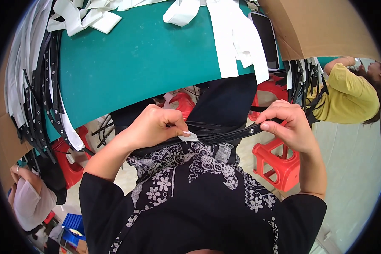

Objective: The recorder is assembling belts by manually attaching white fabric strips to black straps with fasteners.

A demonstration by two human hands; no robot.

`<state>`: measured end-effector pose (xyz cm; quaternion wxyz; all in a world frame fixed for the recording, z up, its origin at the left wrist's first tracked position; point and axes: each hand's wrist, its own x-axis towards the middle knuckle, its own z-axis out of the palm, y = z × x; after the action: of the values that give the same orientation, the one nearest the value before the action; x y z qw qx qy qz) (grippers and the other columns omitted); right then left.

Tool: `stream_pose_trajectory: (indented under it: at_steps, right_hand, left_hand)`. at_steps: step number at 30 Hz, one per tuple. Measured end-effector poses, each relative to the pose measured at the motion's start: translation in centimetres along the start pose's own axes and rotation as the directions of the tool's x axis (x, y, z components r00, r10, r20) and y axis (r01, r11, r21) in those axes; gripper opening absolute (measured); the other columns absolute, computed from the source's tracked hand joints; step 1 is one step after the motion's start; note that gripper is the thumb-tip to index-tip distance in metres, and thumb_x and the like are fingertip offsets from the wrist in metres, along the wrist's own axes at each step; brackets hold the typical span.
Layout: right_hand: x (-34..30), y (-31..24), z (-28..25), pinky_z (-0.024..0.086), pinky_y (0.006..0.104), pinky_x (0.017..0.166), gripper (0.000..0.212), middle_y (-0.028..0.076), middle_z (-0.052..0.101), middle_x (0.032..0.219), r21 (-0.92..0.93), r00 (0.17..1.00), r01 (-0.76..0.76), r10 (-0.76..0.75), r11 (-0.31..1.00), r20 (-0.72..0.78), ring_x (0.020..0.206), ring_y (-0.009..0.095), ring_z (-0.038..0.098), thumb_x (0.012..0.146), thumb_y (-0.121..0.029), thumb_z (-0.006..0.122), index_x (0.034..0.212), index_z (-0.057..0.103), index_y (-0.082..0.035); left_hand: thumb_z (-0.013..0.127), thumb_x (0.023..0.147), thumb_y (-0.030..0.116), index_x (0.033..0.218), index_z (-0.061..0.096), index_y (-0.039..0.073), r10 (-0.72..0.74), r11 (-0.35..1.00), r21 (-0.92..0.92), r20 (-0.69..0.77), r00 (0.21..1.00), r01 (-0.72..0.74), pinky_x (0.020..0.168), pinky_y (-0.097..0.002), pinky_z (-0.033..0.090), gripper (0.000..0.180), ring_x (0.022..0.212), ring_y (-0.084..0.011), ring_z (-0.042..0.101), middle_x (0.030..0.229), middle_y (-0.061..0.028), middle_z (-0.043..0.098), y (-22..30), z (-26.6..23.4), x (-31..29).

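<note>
Over my lap lies a black strap (226, 137) with a small metal eyelet near its right end. My right hand (288, 129) pinches that end between thumb and fingers. A small white strip (189, 136) sticks out at the strap's left part, and my left hand (158, 125) is closed on it with thumb and forefinger. Whether the white piece is attached to the strap, I cannot tell. More black straps (199, 127) lie in a bundle just behind the one I hold.
Ahead is a green table (148, 55) with loose white strips (237, 38) and a phone (264, 40). Eyelet straps (46, 84) hang over its left side. A cardboard box (326, 29) stands at right, red stools (277, 165) below. One person (347, 93) sits right, another (31, 194) left.
</note>
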<state>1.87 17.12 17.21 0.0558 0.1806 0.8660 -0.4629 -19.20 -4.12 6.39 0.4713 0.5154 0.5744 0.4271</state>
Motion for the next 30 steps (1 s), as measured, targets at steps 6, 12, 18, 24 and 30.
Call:
stream_pose_trajectory:
  at_steps: [6,12,18,24,30]
  right_hand:
    - [0.3,-0.5,0.0,0.038,0.0283,0.065,0.007,0.002,0.059,0.068,-0.15,0.999,0.053,-0.054,0.987,-0.006,0.064,0.016,0.05,0.073,-0.007,0.069,0.079,0.065,-0.005]
    - [0.5,-0.6,0.1,0.036,0.0291,0.065,0.007,0.002,0.057,0.066,-0.193,0.994,0.102,-0.109,0.976,-0.028,0.063,0.017,0.049,0.073,-0.008,0.069,0.078,0.064,-0.006]
    - [0.6,-1.1,-0.3,0.04,0.0235,0.064,0.006,0.001,0.058,0.075,0.024,0.985,-0.08,0.083,0.996,-0.153,0.068,0.008,0.05,0.083,-0.005,0.061,0.086,0.057,-0.002]
    - [1.7,-0.3,0.7,0.042,0.0189,0.063,0.01,0.0,0.056,0.081,0.375,0.976,-0.214,0.214,0.902,0.044,0.072,0.004,0.051,0.087,-0.007,0.055,0.095,0.054,-0.001]
    - [4.0,-1.4,0.6,0.038,0.0214,0.054,0.014,0.0,0.059,0.069,0.106,0.995,-0.096,0.092,0.99,0.038,0.063,0.007,0.05,0.073,-0.011,0.073,0.082,0.065,-0.003]
  left_hand:
    - [0.071,0.073,0.004,0.073,0.061,0.004,-0.044,0.999,0.027,0.037,0.998,0.043,0.057,-0.0253,0.05,0.01,0.065,-0.015,0.066,0.071,-0.005,0.067,0.1,-0.2,-0.1]
    - [0.073,0.073,0.007,0.075,0.063,0.004,-0.139,0.99,-0.014,0.07,0.988,0.14,0.059,-0.0242,0.05,0.011,0.065,-0.0135,0.065,0.071,-0.005,0.066,0.5,-0.3,0.2]
    - [0.072,0.077,0.011,0.093,0.069,0.003,-0.171,0.98,-0.087,0.083,0.982,0.178,0.07,-0.0253,0.048,0.018,0.075,-0.0122,0.058,0.083,-0.0068,0.066,-0.8,-0.3,0.4]
    - [0.071,0.075,0.005,0.081,0.071,0.002,-0.232,0.953,-0.218,-0.073,0.97,0.211,0.066,-0.024,0.052,0.006,0.071,-0.0118,0.065,0.078,-0.0069,0.069,0.1,-0.9,0.3]
    - [0.076,0.071,0.01,0.08,0.071,0.005,-0.09,0.996,-0.043,-0.223,0.971,0.082,0.059,-0.0226,0.051,0.011,0.063,-0.0115,0.065,0.071,-0.0071,0.069,-0.2,-1.1,-0.2]
